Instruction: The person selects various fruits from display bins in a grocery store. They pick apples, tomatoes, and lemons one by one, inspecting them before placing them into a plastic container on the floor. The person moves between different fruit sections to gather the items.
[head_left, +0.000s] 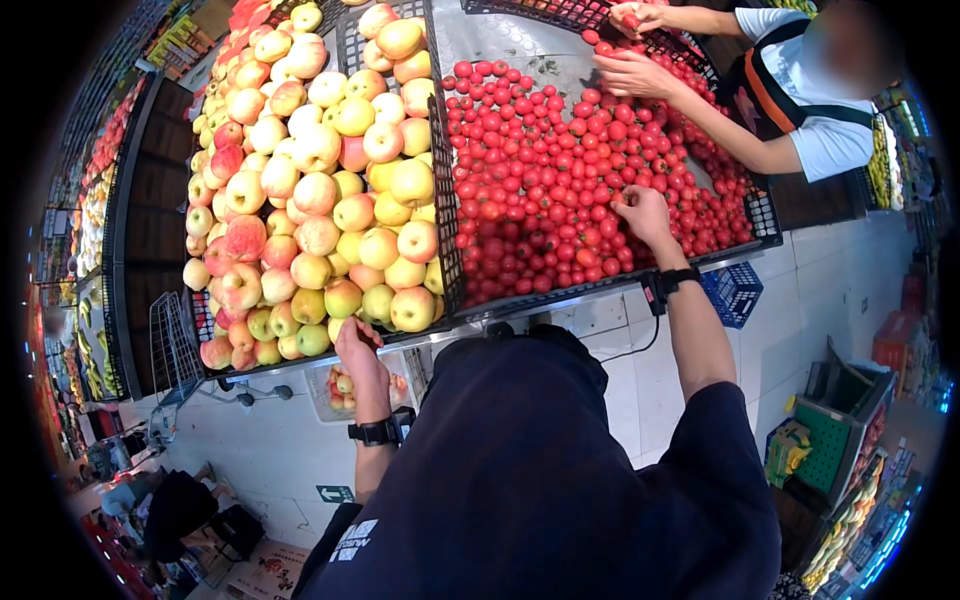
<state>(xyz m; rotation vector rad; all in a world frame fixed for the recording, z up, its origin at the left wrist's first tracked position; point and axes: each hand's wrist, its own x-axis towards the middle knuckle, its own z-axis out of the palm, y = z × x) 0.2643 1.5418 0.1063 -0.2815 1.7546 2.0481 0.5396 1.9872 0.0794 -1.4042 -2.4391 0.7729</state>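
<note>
My right hand (646, 213) is over a wide bed of red cherry tomatoes (525, 180), its thumb and fingertips bent down among them. Whether a tomato is pinched there cannot be made out. At the front rim of the display, my left hand (361, 349) hangs loosely curled beside the lowest apples; no object shows in it. Yellow-and-red apples (315, 191) are heaped to the left of the tomatoes. A black plastic crate wall (448, 187) separates the two heaps.
Across the tomatoes, a co-worker's hands (637, 73) handle tomatoes at the far right. A blue basket (733, 294) stands on the floor beyond my right arm. Below the display is a clear bin of apples (324, 397); a wire shopping cart (169, 352) stands at left.
</note>
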